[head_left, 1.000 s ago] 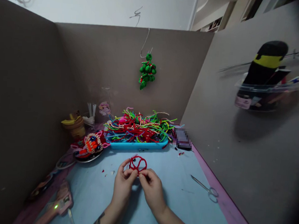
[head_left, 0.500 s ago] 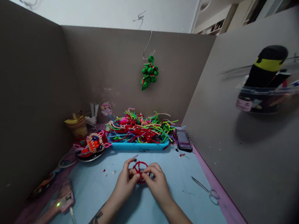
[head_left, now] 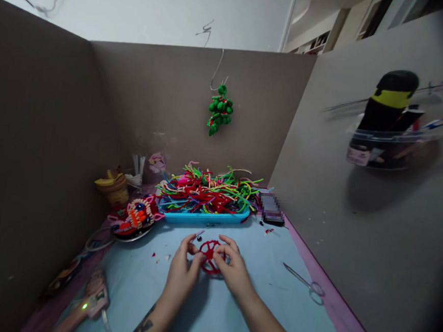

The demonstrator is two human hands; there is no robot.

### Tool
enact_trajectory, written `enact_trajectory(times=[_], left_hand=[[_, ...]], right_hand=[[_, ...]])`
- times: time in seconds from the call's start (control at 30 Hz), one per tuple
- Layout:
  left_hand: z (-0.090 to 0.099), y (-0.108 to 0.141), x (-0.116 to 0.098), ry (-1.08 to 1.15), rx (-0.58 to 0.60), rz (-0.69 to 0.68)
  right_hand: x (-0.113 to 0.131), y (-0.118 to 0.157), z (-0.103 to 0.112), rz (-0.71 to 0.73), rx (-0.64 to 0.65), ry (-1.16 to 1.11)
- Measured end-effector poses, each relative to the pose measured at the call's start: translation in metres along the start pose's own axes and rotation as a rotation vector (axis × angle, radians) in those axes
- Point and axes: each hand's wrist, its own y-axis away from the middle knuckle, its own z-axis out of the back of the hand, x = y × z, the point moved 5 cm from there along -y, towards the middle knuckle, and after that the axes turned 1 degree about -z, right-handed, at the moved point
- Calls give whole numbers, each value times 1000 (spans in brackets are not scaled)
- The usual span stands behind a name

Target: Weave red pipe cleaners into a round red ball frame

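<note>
A red wheel-shaped ring with spokes [head_left: 209, 255] is held just above the light blue mat. My left hand [head_left: 186, 265] pinches its left side between thumb and fingers. On the other side, my right hand [head_left: 232, 267] grips it near the middle and right rim, with one finger raised. A small dark bead-like object [head_left: 199, 239] is just beyond my left fingertips. Beyond both hands, a blue tray [head_left: 205, 218] is heaped with colourful fuzzy stems [head_left: 212, 191].
Scissors [head_left: 304, 280] lie at the right and a phone [head_left: 271, 209] at the back right. A pink glue gun [head_left: 90, 299] stands front left, near a colourful beaded piece [head_left: 137, 216]. A green ornament [head_left: 221, 109] hangs on the back panel.
The red wheel has moved slightly right and shows more of its spokes. My left hand has drawn back a little to the left, and a right finger has lifted.
</note>
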Motion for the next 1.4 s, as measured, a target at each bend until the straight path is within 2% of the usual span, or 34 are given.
enact_trajectory(times=[0.13, 0.3, 0.43, 0.6, 0.87, 1.33, 1.4], left_hand=[[-7, 2, 1, 98, 61, 78], [-13, 9, -2, 324, -5, 178], [-20, 12, -1, 521, -4, 299], [-21, 15, 3, 683, -119, 366], [-21, 17, 0, 646, -130, 296], [-17, 14, 3, 618, -130, 322], [-17, 13, 5, 627, -144, 325]], right_hand=[[-5, 1, 0, 9, -72, -127], [-5, 5, -1, 58, -131, -163], [-4, 8, -4, 63, -174, -175], [5, 13, -9, 80, -168, -127], [15, 21, -7, 122, -193, 8], [6, 15, -10, 37, -138, -89], [8, 16, -8, 61, -173, -56]])
